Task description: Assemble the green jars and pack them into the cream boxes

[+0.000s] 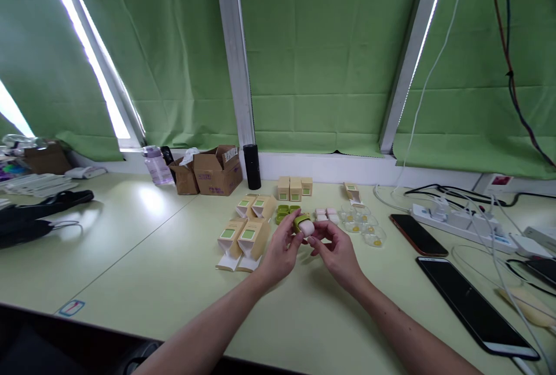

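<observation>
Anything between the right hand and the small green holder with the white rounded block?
Nothing visible. The right hand sits close beside the white rounded block; the left hand holds the small green holder from the opposite side.

Green piece [299, 221] part-hidden, forearms [208, 327] cropped

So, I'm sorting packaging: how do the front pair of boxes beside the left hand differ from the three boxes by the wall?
The front boxes have white flaps hanging open onto the table; the back boxes show no open flap. The front boxes' labels slant upward, while the back boxes' labels stand upright. Both sets are tan with green labels.
</observation>
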`<state>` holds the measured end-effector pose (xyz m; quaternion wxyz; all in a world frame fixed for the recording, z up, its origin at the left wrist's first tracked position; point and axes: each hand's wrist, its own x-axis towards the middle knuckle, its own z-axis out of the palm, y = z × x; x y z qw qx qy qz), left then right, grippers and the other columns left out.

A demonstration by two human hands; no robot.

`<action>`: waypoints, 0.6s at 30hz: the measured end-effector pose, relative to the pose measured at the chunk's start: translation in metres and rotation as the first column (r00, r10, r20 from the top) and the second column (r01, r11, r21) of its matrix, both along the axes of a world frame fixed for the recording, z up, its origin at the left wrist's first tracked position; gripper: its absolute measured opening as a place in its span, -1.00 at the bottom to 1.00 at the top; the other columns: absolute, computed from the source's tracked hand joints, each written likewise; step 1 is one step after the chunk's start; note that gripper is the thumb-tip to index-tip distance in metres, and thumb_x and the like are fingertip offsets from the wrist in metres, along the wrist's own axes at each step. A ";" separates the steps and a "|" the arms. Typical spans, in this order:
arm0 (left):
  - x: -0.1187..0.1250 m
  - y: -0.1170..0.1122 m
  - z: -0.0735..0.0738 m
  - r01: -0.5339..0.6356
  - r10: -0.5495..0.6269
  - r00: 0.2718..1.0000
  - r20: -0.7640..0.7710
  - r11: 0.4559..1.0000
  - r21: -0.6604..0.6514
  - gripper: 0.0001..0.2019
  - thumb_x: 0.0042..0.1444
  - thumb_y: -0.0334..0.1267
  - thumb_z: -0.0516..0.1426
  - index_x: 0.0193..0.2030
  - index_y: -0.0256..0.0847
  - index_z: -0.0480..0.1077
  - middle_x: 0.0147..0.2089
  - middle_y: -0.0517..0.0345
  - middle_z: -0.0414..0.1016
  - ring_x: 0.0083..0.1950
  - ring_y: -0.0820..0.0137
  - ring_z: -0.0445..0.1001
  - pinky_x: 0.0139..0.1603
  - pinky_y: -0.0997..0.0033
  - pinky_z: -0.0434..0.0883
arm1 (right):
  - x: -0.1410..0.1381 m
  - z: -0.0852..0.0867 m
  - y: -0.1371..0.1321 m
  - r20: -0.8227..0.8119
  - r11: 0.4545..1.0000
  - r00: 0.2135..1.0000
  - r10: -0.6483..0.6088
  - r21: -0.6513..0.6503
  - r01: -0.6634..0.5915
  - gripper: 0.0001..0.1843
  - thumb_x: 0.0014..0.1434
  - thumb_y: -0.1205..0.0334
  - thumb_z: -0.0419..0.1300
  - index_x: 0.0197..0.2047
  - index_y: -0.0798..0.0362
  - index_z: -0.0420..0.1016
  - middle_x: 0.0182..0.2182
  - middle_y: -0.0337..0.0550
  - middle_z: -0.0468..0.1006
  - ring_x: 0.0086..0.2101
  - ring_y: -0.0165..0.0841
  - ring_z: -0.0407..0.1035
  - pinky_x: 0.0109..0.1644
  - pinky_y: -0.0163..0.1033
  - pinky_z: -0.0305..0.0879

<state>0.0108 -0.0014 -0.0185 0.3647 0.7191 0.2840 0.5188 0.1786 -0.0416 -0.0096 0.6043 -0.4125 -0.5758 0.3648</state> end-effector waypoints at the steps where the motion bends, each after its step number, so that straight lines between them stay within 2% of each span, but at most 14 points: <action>1: 0.000 0.000 0.000 0.017 -0.017 1.000 0.011 1.000 -0.022 -0.46 0.40 -0.02 0.13 0.44 -0.10 0.26 0.44 -0.17 0.31 0.33 0.12 0.44 0.33 0.09 0.48 | 0.001 0.000 0.000 0.061 0.999 0.997 -0.040 0.026 0.038 -0.57 0.19 -0.11 0.40 -0.05 0.01 0.54 -0.26 -0.11 0.56 -0.30 -0.26 0.49 -0.33 -0.18 0.59; 5: 0.000 -0.001 0.002 0.063 -0.061 0.998 0.034 0.995 -0.076 -0.42 0.35 0.05 0.17 0.44 -0.08 0.29 0.32 -0.17 0.43 0.12 0.16 0.55 0.09 0.17 0.59 | 0.005 -0.003 0.000 0.262 0.961 0.942 -0.209 0.235 0.147 -0.62 0.26 0.00 0.34 0.08 -0.04 0.49 -0.02 0.00 0.54 -0.31 -0.28 0.52 -0.32 -0.15 0.60; 8: -0.001 -0.003 0.005 0.056 -0.056 0.998 0.007 0.995 -0.076 -0.40 0.35 0.07 0.16 0.44 -0.12 0.30 0.04 -0.10 0.56 -0.08 0.23 0.54 -0.02 0.21 0.58 | 0.008 -0.008 0.001 0.420 0.908 0.862 -0.282 0.408 0.098 -0.61 0.36 0.14 0.23 0.22 -0.11 0.45 0.20 0.07 0.48 -0.17 -0.21 0.58 -0.23 -0.11 0.63; 10: -0.001 -0.004 0.006 0.063 -0.065 0.998 -0.017 0.994 -0.084 -0.38 0.36 0.09 0.14 0.45 -0.14 0.28 -0.19 0.01 0.54 -0.22 0.29 0.49 -0.11 0.23 0.57 | 0.010 -0.011 0.002 0.499 0.875 0.801 -0.331 0.479 0.063 -0.62 0.40 0.22 0.16 0.25 -0.13 0.46 0.23 0.04 0.49 -0.02 -0.14 0.58 -0.16 -0.10 0.64; 12: -0.001 -0.006 0.007 0.077 -0.080 0.996 -0.026 0.993 -0.094 -0.37 0.36 0.11 0.13 0.46 -0.15 0.29 -0.32 0.10 0.46 -0.30 0.31 0.43 -0.17 0.25 0.55 | 0.012 -0.012 0.004 0.527 0.852 0.767 -0.366 0.520 0.049 -0.60 0.42 0.27 0.11 0.27 -0.13 0.46 0.22 0.02 0.52 0.09 -0.12 0.54 -0.08 -0.09 0.64; 15: -0.001 -0.008 0.010 0.081 -0.086 0.996 -0.039 0.991 -0.105 -0.39 0.36 0.11 0.13 0.43 -0.16 0.32 -0.36 0.13 0.42 -0.33 0.32 0.43 -0.17 0.24 0.56 | 0.013 -0.012 0.005 0.541 0.838 0.751 -0.379 0.544 0.031 -0.56 0.45 0.30 0.07 0.32 -0.12 0.43 0.26 0.01 0.52 0.18 -0.13 0.50 0.04 -0.05 0.63; 18: -0.001 -0.011 0.013 0.114 -0.115 0.993 -0.008 0.986 -0.123 -0.42 0.36 0.09 0.15 0.40 -0.14 0.34 -0.20 0.02 0.55 -0.19 0.26 0.53 -0.06 0.18 0.60 | 0.013 -0.012 0.006 0.543 0.828 0.749 -0.381 0.561 0.015 -0.53 0.46 0.31 0.05 0.36 -0.12 0.41 0.27 0.01 0.52 0.20 -0.13 0.49 0.14 -0.01 0.60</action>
